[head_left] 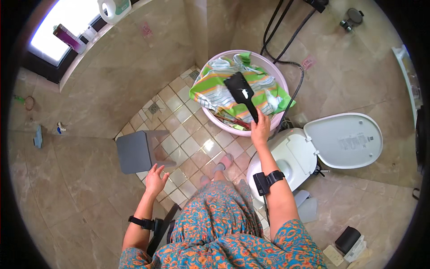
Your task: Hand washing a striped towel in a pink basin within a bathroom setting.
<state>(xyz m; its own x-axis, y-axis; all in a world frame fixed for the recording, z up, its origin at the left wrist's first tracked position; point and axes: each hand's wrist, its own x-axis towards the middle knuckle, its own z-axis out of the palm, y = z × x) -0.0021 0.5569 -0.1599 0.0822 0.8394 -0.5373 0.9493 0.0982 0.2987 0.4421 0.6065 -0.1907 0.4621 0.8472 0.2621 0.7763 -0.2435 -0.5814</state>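
Observation:
My right hand (260, 130) is closed round the handle of a black paddle-shaped tool (240, 91). The tool's broad head has a jagged far end and a white patch on it. It is over a striped green, white and orange cloth (208, 83). The cloth fills a round pink tub (283, 80) on the floor and hangs over its rim on both sides. At the lower left my left hand (156, 181) is held out with its fingers apart and nothing in it. A grey stool (131, 152) is the nearest thing to it.
Right of the tub is a white toilet (293, 154) with its lid (347, 140) raised. A dark hose (298, 83) runs down the wall beside the tub. Bottles (69, 39) line the window ledge at the upper left. A floor drain (153, 108) lies behind the stool.

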